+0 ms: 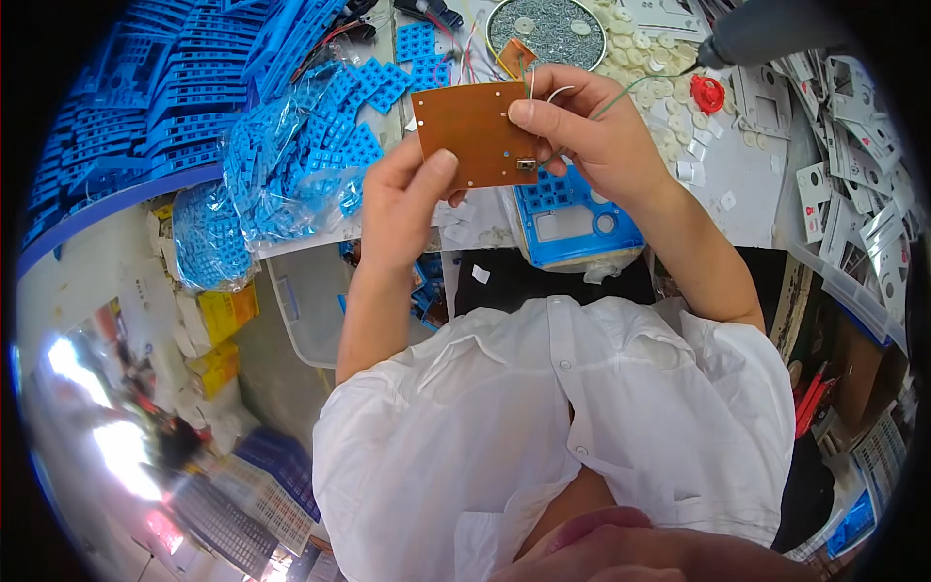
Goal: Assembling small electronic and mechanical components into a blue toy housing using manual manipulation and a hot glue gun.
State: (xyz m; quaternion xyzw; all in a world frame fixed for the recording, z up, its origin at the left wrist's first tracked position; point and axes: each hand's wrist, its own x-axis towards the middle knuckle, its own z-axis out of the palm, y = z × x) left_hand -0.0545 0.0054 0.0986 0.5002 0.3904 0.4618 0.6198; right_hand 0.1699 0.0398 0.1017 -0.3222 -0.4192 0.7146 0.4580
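Note:
A brown square circuit board (464, 131) is raised over the table between my two hands. My left hand (407, 189) pinches its lower left edge, thumb on the face toward me. My right hand (592, 126) grips the right edge, thumb near the upper corner. Thin green and white wires run from the board around my right fingers; one green wire (635, 85) stretches to the right. A small metal part (526, 164) sits at the board's lower right. Below my right hand lies a blue plastic housing (582, 238) with a window, a round hole and keys.
Blue plastic housings (194, 87) pile up at left, beside bagged blue keypads (291, 145). A round tray of small metal pieces (558, 39) stands behind the board. Pale discs (669, 107), a red part (708, 94) and a dark pointed tool (766, 34) are at right, near a bin of white panels (863, 155).

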